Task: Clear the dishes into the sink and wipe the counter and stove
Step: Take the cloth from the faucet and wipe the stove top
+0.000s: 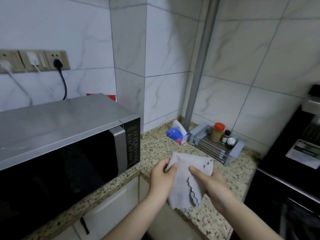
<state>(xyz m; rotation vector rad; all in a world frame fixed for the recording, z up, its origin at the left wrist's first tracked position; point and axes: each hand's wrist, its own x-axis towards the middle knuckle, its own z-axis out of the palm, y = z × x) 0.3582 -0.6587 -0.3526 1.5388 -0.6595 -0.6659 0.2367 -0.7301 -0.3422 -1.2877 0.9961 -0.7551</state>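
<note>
Both hands on the cloth (186, 177), held up just above the table (155, 148) corner: left hand (161, 175) pinches its left edge, right hand (210, 181) grips the right side w/ thumb on top. Looks like folding/readying the cloth, so wipe step is in hand, not dishes. Next: lay cloth flat on the speckled table and sweep.

Around: microwave (69, 139) to the left, tissue pack (177, 135) and a small rack (216, 146) w/ spice jar (217, 132) at the back by the wall, stove (294, 161) at the right. Tissue pack + rack prob need shifting to wipe the back corner. No sink or dishes in view.
</note>
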